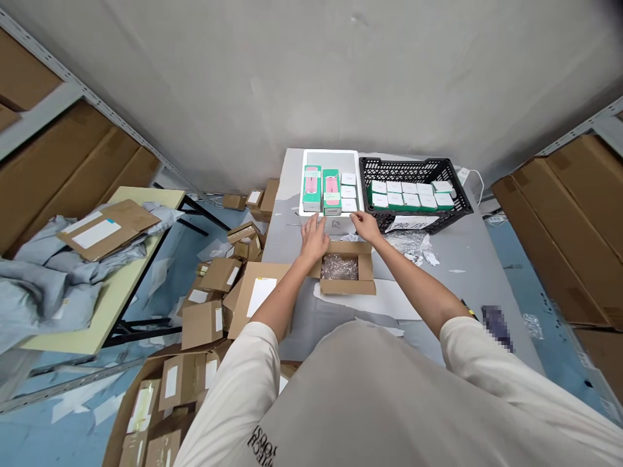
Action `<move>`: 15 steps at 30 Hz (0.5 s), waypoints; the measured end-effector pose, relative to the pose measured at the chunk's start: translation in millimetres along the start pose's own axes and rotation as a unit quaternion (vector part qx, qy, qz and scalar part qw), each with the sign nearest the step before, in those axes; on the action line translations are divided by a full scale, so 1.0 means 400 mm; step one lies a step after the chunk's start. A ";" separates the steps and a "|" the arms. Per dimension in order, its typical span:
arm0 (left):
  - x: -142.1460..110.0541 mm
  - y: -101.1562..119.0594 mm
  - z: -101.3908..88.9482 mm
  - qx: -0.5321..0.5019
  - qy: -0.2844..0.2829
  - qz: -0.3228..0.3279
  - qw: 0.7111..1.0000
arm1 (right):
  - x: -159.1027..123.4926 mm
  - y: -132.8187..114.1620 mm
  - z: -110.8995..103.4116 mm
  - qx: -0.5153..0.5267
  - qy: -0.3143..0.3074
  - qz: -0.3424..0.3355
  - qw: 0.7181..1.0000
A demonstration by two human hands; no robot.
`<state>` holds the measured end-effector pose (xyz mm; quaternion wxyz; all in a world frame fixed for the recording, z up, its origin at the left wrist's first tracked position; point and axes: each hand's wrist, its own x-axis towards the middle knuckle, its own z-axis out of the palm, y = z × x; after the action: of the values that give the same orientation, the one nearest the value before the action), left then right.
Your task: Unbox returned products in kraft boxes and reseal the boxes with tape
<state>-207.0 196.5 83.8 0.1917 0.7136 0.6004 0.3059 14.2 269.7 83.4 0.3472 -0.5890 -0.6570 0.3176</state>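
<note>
An open small cardboard box (364,267) with clear bubble wrap (339,266) inside lies on the grey table (467,259) in front of me. My left hand (314,239) rests on its far left flap, fingers spread flat toward the white tray (331,155). My right hand (365,225) sits at the box's far right flap, fingers curled against the tray's front edge; what it holds is hidden. The tray holds pink-and-green boxes (312,187) and small white boxes (348,191).
A black crate (413,168) with several green-and-white boxes (409,194) stands right of the tray, crumpled plastic (411,243) before it. Many cardboard boxes (209,305) are piled on the floor at left, beside a side table (126,272) with grey bags. Shelves with large cartons flank both sides.
</note>
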 end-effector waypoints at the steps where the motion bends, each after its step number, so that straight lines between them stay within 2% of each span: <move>1: -0.023 -0.001 0.004 -0.004 -0.002 -0.007 1.000 | -0.024 0.009 -0.010 0.004 0.001 0.003 1.000; 6: -0.148 -0.016 0.042 -0.033 -0.023 -0.067 0.997 | -0.159 0.087 -0.044 0.016 0.020 0.020 0.999; 12: -0.282 -0.031 0.089 -0.083 -0.045 -0.250 0.964 | -0.350 0.229 -0.050 0.022 0.026 0.100 0.994; 15: -0.318 -0.022 0.096 -0.090 -0.056 -0.262 0.959 | -0.432 0.267 -0.048 0.029 0.022 0.124 0.992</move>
<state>-199.7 78.1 23.6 0.3615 0.5269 0.7249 0.2573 100.6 109.2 -8.3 0.3363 -0.6627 -0.5615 0.3641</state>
